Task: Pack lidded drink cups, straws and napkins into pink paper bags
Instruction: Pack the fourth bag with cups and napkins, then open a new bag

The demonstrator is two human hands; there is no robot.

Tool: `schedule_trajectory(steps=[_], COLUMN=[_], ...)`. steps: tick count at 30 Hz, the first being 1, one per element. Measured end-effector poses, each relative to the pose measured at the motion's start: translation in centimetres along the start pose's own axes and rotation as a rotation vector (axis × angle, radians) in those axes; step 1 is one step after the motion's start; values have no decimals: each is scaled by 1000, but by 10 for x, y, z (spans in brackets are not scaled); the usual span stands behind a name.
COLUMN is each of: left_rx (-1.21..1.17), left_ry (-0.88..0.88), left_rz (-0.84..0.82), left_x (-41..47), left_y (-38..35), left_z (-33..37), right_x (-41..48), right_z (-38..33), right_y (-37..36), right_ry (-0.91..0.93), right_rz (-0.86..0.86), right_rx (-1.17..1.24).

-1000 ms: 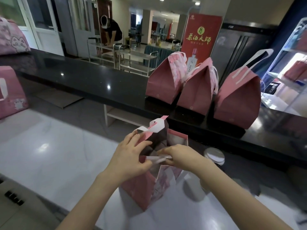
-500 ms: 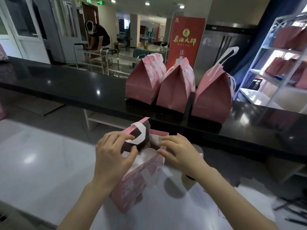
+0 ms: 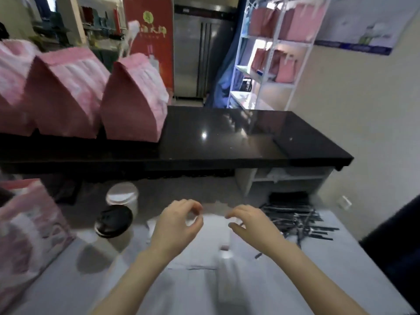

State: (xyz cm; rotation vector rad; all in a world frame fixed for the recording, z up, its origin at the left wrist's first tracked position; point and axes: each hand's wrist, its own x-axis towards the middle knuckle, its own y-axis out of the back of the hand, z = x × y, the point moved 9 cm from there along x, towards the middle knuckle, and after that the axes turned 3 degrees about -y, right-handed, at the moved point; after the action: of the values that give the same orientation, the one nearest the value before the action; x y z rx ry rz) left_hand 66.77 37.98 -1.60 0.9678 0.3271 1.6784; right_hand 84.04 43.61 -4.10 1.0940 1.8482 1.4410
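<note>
Head view: napkins point(image 3: 213, 223) on the white table point(image 3: 295, 280), bare surface toward its near edge.
Above them, left hand point(image 3: 179, 223) and right hand point(image 3: 252, 223) hover loosely curled, empty; lidded cups point(image 3: 113, 220) left, straws point(image 3: 297, 218) right, pink bag point(image 3: 29, 235) at the left edge.

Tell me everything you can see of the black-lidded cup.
The black-lidded cup is a pale, paper-looking cup with a black domed lid on, so closed. It stands upright on the white table, just in front of a white-lidded cup, partly hiding it; whether they touch I cannot tell. A pink bag is to its left, the left hand to its right, both apart from it. Blur hides any print.
</note>
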Motion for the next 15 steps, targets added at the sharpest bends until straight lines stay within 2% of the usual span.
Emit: schedule_trajectory(steps=[7, 11, 15], left_rx=[-39, 38, 191], left_ry=[102, 113, 67], left_rz=[-294, -445, -548], left_x=[17, 16, 13], left_y=[-179, -253, -298], left_z=[28, 35, 36], right_x=[-47, -56, -53], right_z=[169, 209, 221], right_y=[-17, -42, -64], right_ry=[-184, -178, -124], right_rz=[-115, -211, -217], right_rx=[-47, -142, -163])
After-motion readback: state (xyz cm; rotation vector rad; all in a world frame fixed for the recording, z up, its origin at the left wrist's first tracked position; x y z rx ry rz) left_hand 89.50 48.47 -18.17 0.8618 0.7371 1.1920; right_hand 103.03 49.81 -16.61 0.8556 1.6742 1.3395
